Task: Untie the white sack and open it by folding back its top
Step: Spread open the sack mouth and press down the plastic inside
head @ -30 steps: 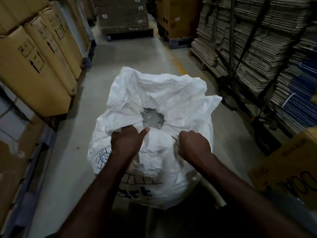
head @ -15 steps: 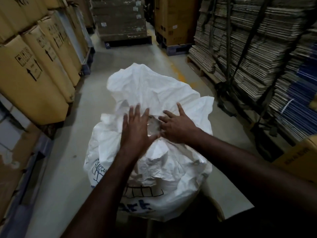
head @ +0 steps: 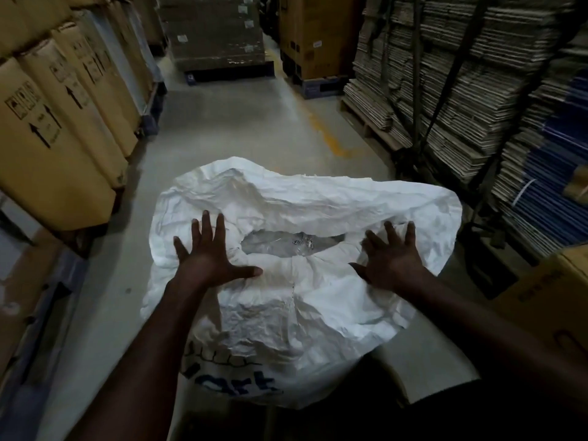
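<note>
A big white woven sack point(head: 305, 307) with blue lettering on its near side stands on the warehouse floor in front of me. Its mouth point(head: 286, 246) gapes as a wide slit, and clear plastic shows inside. The top fabric is spread outward, with a large flap lying over the far side. My left hand point(head: 206, 249) rests flat on the left part of the top, fingers splayed. Flat on the right part lies my right hand point(head: 391, 253), fingers also spread. Neither hand grips anything.
Tall cardboard cartons point(head: 57, 128) line the left of the aisle. Stacks of flattened cardboard point(head: 461, 90) on pallets, held by dark straps, fill the right. A brown box point(head: 547, 300) sits at my near right. A wrapped pallet load point(head: 219, 36) stands at the far end.
Both hands let go of the bunched fabric, met at the hole, then slid apart to left and right. The small round opening widened into a long slit and the top flattened.
</note>
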Demonstrator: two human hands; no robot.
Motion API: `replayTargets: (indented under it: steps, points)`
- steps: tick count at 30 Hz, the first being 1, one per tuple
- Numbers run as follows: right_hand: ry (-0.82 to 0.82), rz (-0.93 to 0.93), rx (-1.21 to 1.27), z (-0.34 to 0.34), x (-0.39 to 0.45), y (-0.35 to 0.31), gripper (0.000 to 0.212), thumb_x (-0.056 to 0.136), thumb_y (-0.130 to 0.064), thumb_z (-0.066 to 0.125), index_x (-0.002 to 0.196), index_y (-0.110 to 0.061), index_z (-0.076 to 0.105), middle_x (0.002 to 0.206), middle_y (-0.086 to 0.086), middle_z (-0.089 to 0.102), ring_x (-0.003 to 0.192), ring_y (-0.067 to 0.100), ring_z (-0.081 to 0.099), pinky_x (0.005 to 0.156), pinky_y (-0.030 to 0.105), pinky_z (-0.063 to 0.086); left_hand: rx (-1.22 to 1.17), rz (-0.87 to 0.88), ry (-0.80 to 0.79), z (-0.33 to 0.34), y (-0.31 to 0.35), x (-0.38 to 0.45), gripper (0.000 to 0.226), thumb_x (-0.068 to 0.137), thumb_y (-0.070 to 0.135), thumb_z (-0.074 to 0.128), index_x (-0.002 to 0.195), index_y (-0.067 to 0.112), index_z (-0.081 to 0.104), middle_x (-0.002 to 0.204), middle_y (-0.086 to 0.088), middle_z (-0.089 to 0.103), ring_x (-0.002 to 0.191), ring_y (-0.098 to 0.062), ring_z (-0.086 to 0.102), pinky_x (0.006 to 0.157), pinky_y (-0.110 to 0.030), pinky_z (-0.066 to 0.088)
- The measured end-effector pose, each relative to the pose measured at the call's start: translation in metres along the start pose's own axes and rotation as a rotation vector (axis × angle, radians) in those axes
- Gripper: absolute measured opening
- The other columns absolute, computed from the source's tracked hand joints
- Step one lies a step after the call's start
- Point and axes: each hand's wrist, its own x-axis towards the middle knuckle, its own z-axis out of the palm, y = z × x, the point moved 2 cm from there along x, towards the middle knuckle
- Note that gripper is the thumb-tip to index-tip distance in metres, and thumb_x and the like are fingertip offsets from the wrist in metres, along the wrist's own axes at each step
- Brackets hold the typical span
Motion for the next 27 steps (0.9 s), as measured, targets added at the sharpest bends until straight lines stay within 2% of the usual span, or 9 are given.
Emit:
replayTargets:
  steps: [4,6,8,10,12,15,19,23,27]
  points:
    - [0.056,0.007,0.064,-0.027,-0.007,-0.026,0.074,0.103,-0.063,0.035,0.162,-0.018,0.034,0.173,0.004,0.023,0.161,0.042,0.004,0.119,0.073,-0.013,0.000,0.002,0.088,-0.007,0.012,-0.003,0.159,0.053,0.112,0.044,0.170,0.024,-0.017,0.178,-0.006,-0.026,0.165,-0.034,-0.021,0.127,-0.067,-0.012]
    - [0.152,-0.031,0.106,-0.044,-0.012,-0.044,0.057,0.103,-0.041,0.045,0.151,-0.012,0.048,0.162,0.012,0.043,0.155,0.045,0.024,0.121,0.073,-0.006,-0.008,0.036,0.289,-0.016,0.020,-0.005,0.139,0.068,0.105,0.045,0.170,0.016,0.017,0.179,-0.013,0.013,0.166,-0.042,0.005,0.128,-0.069,-0.001]
    - [0.299,-0.128,0.149,-0.060,-0.020,-0.062,0.054,0.090,-0.023,0.042,0.141,-0.012,0.059,0.143,0.015,0.062,0.140,0.044,0.049,0.123,0.068,0.016,0.015,0.088,0.500,-0.027,0.027,-0.008,0.105,0.082,0.092,0.054,0.150,0.011,0.055,0.159,-0.015,0.054,0.155,-0.044,0.036,0.126,-0.068,0.016]
    - [0.389,-0.190,0.208,-0.078,-0.028,-0.079,0.060,0.081,-0.021,0.035,0.134,-0.018,0.064,0.125,0.011,0.072,0.117,0.037,0.066,0.108,0.048,0.043,0.035,0.126,0.621,-0.038,0.035,-0.010,0.071,0.089,0.076,0.066,0.128,0.016,0.071,0.132,-0.010,0.075,0.138,-0.039,0.057,0.120,-0.063,0.034]
    - [0.441,-0.213,0.315,-0.100,-0.032,-0.098,0.043,0.089,-0.024,0.042,0.124,-0.023,0.067,0.111,0.007,0.074,0.099,0.033,0.071,0.080,0.035,0.050,-0.045,0.187,0.676,-0.048,0.042,-0.014,0.048,0.089,0.063,0.074,0.116,0.023,0.075,0.111,-0.006,0.081,0.117,-0.032,0.071,0.110,-0.055,0.046]
    - [0.436,-0.279,0.422,-0.115,-0.026,-0.137,0.030,0.103,-0.035,0.051,0.125,-0.021,0.065,0.113,0.009,0.073,0.102,0.033,0.070,0.076,0.035,0.046,-0.242,0.396,0.647,-0.054,0.050,-0.018,0.052,0.086,0.044,0.084,0.134,0.030,0.071,0.123,-0.001,0.080,0.113,-0.027,0.075,0.101,-0.047,0.057]
    - [0.157,-0.289,0.504,-0.097,-0.014,-0.175,0.074,0.101,-0.074,0.030,0.152,-0.024,0.044,0.140,0.015,0.064,0.129,0.037,0.060,0.110,0.062,0.037,-0.237,0.519,0.534,-0.053,0.048,-0.012,0.079,0.089,0.023,0.081,0.158,0.040,0.049,0.142,0.003,0.069,0.127,-0.026,0.066,0.106,-0.050,0.053]
    - [0.134,-0.340,0.456,-0.088,-0.033,-0.188,0.094,0.086,-0.092,0.018,0.141,-0.025,0.053,0.126,0.013,0.072,0.121,0.035,0.065,0.117,0.066,0.028,-0.093,0.404,0.409,-0.049,0.041,-0.010,0.085,0.102,0.040,0.068,0.167,0.055,0.015,0.175,0.009,0.032,0.164,-0.029,0.025,0.130,-0.061,0.022]
    - [0.233,-0.422,0.392,-0.075,-0.071,-0.200,0.092,0.084,-0.087,0.010,0.147,-0.034,0.051,0.129,0.012,0.070,0.117,0.039,0.064,0.113,0.058,0.034,-0.073,0.374,0.377,-0.047,0.036,-0.010,0.092,0.102,0.052,0.064,0.167,0.056,-0.001,0.181,0.011,0.006,0.168,-0.027,0.001,0.131,-0.065,0.004]
